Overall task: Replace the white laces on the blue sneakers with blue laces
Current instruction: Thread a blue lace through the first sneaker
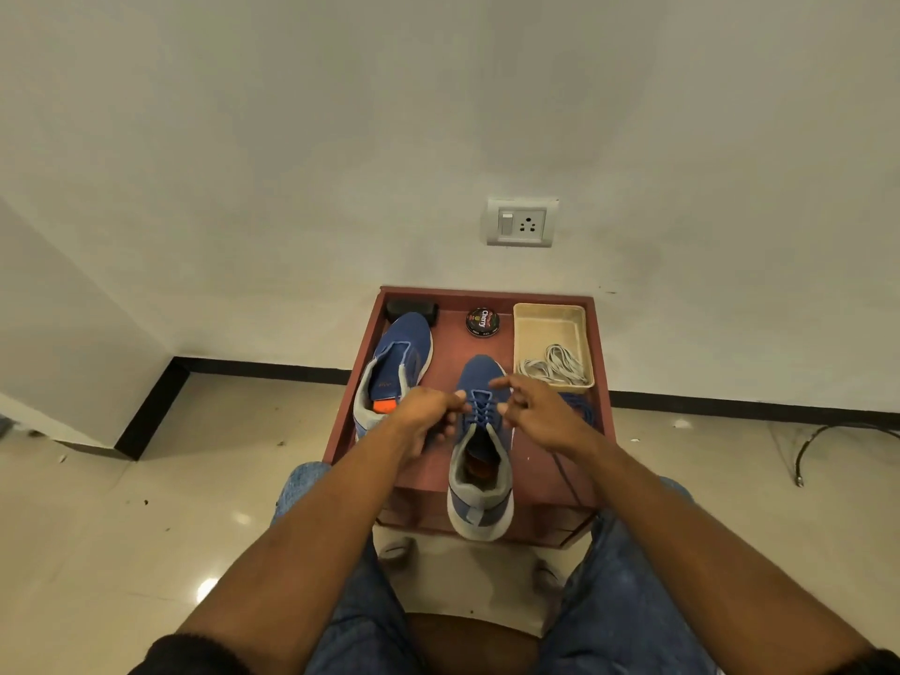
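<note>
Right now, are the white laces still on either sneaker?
No, the white laces lie in the tray; the near sneaker carries blue lacing, and the far sneaker shows none.
</note>
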